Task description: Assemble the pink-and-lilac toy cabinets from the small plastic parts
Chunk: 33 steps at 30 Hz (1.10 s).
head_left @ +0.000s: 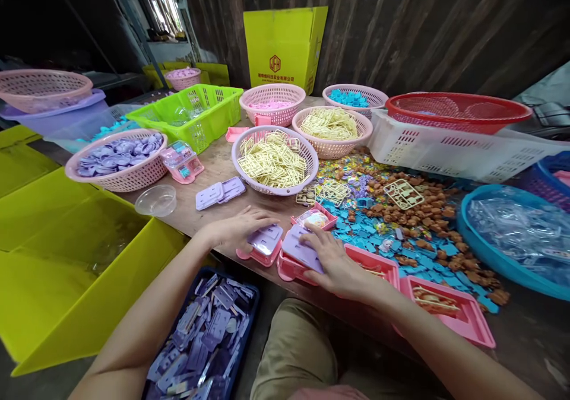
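Observation:
My left hand [240, 229] has its fingers stretched out at the left edge of a small pink box [263, 257] topped by a purple plastic plate [267, 239]. To the right, my right hand [335, 262] spans another purple plate [299, 247], fingers over its far side and thumb at its near corner. That plate lies slightly askew on a second pink box [289, 267]. Two open pink trays [474, 320] with cream and brown parts inside stand beside my right forearm. Behind my right hand is a small pink tray [328, 222] holding a clear-wrapped piece.
Loose blue and brown pieces [427, 245] cover the table's right side. Baskets of cream frames [274, 162] and purple parts [120, 155] stand behind. Two purple plates [220, 193] and a clear cup [155, 201] lie left. Below are a yellow carton [84, 287] and a purple-filled crate [256, 296].

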Tool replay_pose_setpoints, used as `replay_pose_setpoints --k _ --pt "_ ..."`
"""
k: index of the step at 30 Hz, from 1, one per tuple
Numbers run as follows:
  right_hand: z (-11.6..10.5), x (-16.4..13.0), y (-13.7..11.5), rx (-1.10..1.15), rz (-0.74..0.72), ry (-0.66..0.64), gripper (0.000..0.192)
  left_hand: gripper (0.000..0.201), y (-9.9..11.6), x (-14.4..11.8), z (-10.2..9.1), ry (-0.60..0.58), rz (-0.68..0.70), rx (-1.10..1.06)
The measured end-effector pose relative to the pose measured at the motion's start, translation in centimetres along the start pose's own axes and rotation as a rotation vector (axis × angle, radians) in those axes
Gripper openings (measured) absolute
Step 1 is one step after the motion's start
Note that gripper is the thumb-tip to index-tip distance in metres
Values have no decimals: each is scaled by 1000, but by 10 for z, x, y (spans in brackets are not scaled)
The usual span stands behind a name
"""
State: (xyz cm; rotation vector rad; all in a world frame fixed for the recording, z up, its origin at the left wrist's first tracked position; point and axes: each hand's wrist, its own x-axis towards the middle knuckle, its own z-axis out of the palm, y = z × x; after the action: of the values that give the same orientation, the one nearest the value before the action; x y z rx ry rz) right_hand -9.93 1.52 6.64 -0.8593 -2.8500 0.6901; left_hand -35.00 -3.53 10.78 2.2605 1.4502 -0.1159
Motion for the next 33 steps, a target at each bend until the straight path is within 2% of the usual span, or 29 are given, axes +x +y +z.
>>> replay_pose_setpoints --k 5,9,13,20,26,33 --pt "-2 -3 3 -43 -92 -111 65 79 -3 4 11 29 17 89" --pt "2 3 7 -116 -135 -93 77 76 -8 8 31 181 6 143" --pt "6 10 9 -141 -141 -68 79 83 -10 9 45 300 -56 183" --pt "7 20 -1 -223 -91 -75 73 89 -2 12 51 323 -132 223" --pt "14 25 -10 -298 -33 -37 68 78 2 19 62 430 -138 286" --pt "21 30 -9 -292 -27 13 71 77 -1 22 52 390 -133 158"
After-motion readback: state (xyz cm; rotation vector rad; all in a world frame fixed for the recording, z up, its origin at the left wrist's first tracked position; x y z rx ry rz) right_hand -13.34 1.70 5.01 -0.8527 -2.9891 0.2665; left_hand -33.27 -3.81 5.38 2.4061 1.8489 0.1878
